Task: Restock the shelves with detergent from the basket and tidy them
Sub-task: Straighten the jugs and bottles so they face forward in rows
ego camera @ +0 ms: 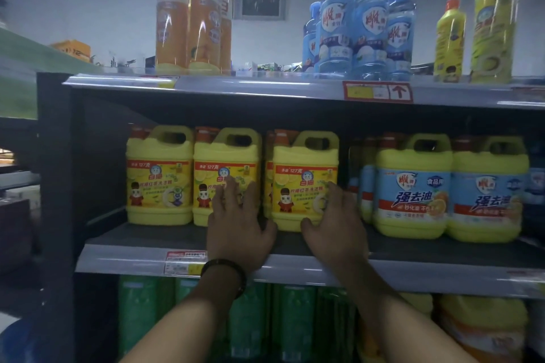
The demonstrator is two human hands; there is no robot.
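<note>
Three yellow detergent jugs with yellow-and-red labels stand in a row on the middle shelf [147, 240]. My left hand [239, 227] lies with spread fingers against the front of the middle jug [225, 162]. My right hand [336, 224] rests with fingers apart on the lower right corner of the right jug [298, 177]. Neither hand grips anything. The left jug [159, 177] stands untouched. Two yellow jugs with blue labels [413, 186] stand further right on the same shelf. No basket is in view.
The top shelf holds tall orange bottles [188, 15], several blue bottles [362, 23] and two yellow bottles [492, 29]. Green bottles [295, 324] and yellow jugs [483, 330] fill the lower shelf. A dark side panel [56, 171] closes the shelf on the left.
</note>
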